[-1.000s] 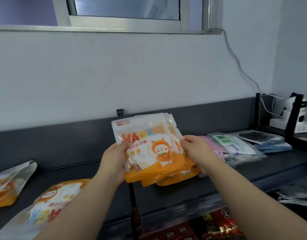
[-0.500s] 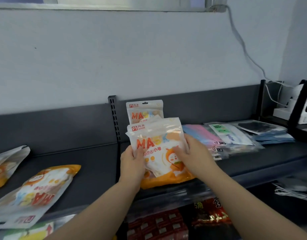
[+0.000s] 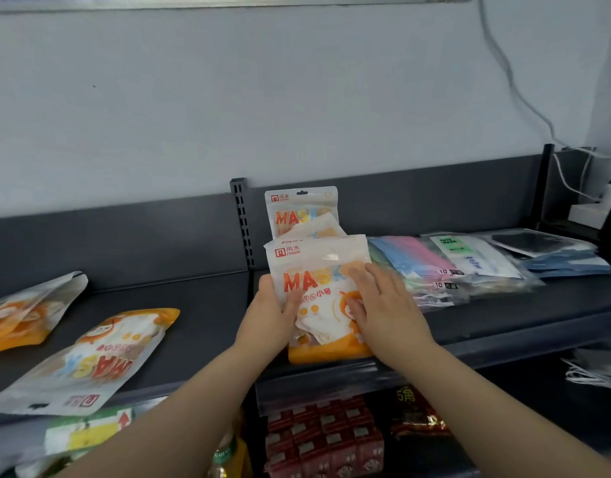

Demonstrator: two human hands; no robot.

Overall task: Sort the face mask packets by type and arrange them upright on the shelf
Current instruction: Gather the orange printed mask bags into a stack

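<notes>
A stack of orange-and-white MASK packets (image 3: 319,270) stands upright at the front of the dark shelf (image 3: 200,305). My left hand (image 3: 273,308) grips its left edge. My right hand (image 3: 383,305) lies flat against the front packet. Behind the stack, another orange MASK packet (image 3: 299,210) leans upright against the shelf's back panel. Two more orange packets lie flat at the left, one (image 3: 90,360) near the front edge and one (image 3: 28,312) at the far left.
Flat piles of clear-wrapped pastel mask packets (image 3: 414,267), a white FACE MASK packet (image 3: 476,257) and dark mask packets (image 3: 545,250) cover the shelf's right part. A slotted upright post (image 3: 242,222) divides the back panel. Red snack packs (image 3: 324,439) fill the shelf below.
The stack has come down from the air to stand on the shelf's front. One packet now leans against the back panel. My right hand has gone from the stack's edge to its front.
</notes>
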